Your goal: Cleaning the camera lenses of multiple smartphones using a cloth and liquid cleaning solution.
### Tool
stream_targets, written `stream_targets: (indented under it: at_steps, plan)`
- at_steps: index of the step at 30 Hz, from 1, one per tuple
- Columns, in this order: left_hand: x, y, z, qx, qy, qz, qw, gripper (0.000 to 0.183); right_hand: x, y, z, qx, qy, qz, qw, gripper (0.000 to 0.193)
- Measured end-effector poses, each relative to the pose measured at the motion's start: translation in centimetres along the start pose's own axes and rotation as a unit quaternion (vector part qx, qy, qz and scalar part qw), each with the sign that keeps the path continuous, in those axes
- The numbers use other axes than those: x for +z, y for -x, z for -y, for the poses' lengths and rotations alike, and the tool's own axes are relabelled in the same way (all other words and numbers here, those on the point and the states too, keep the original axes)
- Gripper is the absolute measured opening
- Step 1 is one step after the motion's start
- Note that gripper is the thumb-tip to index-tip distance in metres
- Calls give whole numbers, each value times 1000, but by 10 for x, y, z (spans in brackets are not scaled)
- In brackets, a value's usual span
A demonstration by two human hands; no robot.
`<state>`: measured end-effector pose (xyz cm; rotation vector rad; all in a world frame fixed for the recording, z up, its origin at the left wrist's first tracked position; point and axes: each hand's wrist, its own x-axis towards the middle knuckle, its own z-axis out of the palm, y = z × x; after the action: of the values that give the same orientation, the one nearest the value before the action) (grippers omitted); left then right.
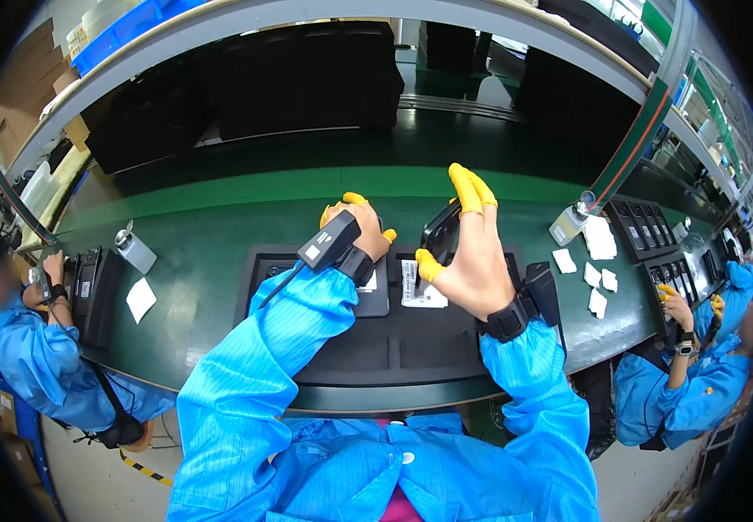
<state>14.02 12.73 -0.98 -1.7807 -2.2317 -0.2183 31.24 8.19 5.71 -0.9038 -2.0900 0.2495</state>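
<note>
My right hand (476, 257), with yellow finger covers, grips a black phone-like device (441, 231) between thumb and fingers. It is tilted above the right half of a black foam tray (350, 352). My left hand (366, 228), also in yellow covers, hovers over the tray's left half, with its bent fingers apart and nothing visible in it. Below its wrist lies a dark flat device (374, 302), partly hidden by the sleeve. A white printed label sheet (424, 296) lies in the tray under my right hand. Each wrist wears a black strap with a box on it.
A dispenser bottle (136, 252) and white cloth (140, 300) are at left. Another bottle (570, 219) and several white wipes (600, 239) sit at right. Black trays (642, 228) stand farther right. Co-workers in blue sit on both sides. A shelf post (642, 130) rises at right.
</note>
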Motion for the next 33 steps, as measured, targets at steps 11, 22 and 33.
stream_targets:
  at_steps: [11, 22, 33]
  plan:
    - [-77, 75, 67, 273, 558, 57, 782, 96, -14, 37, -23, -41, -342, 87, 935, 101]
    - [-85, 102, 85, 348, 476, -21, 808, 92, -15, 30, -26, -172, -183, 110, 962, 92]
    - [-44, 65, 84, -67, 787, 18, 613, 64, -8, 15, -47, 284, -577, -35, 765, 81]
